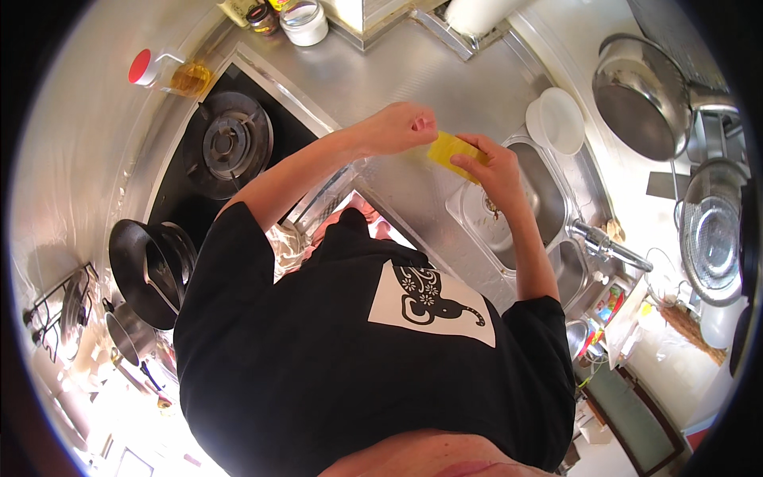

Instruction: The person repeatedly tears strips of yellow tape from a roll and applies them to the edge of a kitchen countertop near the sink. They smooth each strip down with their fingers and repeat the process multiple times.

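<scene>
In the head view my right hand (495, 170) grips a flat, yellow rectangular piece (447, 152), thumb on its top face and fingers along its far edge. Whether it is a sponge or a packet I cannot tell. My left hand (408, 128) is curled up against or right beside the left end of the yellow piece. Its fingertips are slightly blurred, and any hold on that edge is hidden. Both hands are above the stainless steel counter (387, 77), between the gas hob and the sink (551, 179).
A gas burner (226, 143) and a black wok (146, 274) are at left, with an oil jug (191, 77) behind. A white plastic bowl (554, 122) sits at the sink's far rim; a tap (602, 241) reaches over the sink. A saucepan (641, 98) and a strainer (712, 238) hang at right.
</scene>
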`<state>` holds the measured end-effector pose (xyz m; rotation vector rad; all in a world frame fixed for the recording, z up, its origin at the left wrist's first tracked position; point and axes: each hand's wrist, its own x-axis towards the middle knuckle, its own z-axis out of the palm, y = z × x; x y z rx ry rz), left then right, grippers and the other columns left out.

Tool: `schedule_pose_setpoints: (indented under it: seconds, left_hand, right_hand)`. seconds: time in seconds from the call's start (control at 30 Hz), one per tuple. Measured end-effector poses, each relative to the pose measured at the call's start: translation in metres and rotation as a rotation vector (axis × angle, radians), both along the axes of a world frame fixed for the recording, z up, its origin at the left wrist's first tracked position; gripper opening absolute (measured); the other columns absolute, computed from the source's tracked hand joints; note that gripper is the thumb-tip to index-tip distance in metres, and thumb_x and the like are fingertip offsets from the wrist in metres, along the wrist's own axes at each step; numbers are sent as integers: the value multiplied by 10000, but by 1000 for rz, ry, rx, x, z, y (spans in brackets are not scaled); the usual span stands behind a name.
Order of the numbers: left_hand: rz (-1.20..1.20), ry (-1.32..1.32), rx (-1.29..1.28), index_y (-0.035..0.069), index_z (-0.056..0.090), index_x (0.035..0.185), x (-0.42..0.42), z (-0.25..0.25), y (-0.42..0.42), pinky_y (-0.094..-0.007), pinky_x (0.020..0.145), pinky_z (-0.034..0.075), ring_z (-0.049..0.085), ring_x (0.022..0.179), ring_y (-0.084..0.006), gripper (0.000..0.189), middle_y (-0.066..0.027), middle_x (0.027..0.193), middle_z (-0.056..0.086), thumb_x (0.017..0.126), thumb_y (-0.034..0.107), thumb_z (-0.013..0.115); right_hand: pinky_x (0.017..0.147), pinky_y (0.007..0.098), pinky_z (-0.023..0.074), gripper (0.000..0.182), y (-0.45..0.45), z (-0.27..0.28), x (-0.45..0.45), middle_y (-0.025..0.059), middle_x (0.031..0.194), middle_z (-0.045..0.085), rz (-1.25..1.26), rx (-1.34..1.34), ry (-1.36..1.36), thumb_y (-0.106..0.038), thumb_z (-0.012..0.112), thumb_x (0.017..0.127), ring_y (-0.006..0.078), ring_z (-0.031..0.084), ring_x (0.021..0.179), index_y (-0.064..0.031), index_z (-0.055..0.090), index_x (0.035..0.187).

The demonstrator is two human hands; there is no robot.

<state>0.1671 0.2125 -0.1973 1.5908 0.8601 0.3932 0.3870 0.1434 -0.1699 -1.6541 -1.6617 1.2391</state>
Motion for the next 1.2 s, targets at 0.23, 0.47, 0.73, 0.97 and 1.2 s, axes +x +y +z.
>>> schedule_pose_setpoints:
  seconds: [0.23, 0.47, 0.73, 0.97, 1.2]
  left_hand:
    - [136, -230, -160, 33, 542, 910, 36, -2, -24, -235, 696, 460, 579, 770, -92, 97, -36, 800, 590, 909, 123, 578]
    - [190, -208, -220, 14, 577, 970, 70, 1, -44, -235, 683, 471, 587, 747, -101, 123, -42, 795, 611, 885, 99, 606]
    - [199, -99, 264, 22, 638, 881, 116, 9, -68, -250, 644, 476, 600, 685, -106, 89, -49, 730, 640, 795, 23, 661]
    - [145, -222, 509, 36, 636, 992, 160, 21, -123, -263, 669, 478, 581, 679, -110, 201, -44, 719, 617, 813, -53, 614]
    - [129, -319, 416, 30, 614, 1033, 164, 58, -142, -238, 686, 466, 560, 669, -92, 224, -22, 740, 614, 829, -62, 602]
  right_hand:
    - [758, 259, 479, 447, -32, 2, 20, 75, 954, 668, -105, 8, 132, -247, 724, 819, 121, 605, 829, -7, 614, 1179]
    - [789, 256, 472, 447, -65, 10, 37, 60, 988, 655, -226, -21, 102, -238, 712, 829, 112, 596, 870, -8, 607, 1197]
    - [756, 301, 497, 418, -115, -6, 62, 102, 978, 670, -308, 157, 69, -272, 659, 879, 147, 626, 830, -45, 589, 1224]
    - [755, 391, 491, 517, -174, 8, 66, 147, 1017, 666, -483, 216, -359, -436, 613, 877, 315, 650, 872, -74, 556, 1241]
    - [795, 392, 479, 562, -206, 45, 75, 151, 1019, 663, -543, 37, -346, -452, 649, 831, 347, 637, 894, -104, 545, 1260]
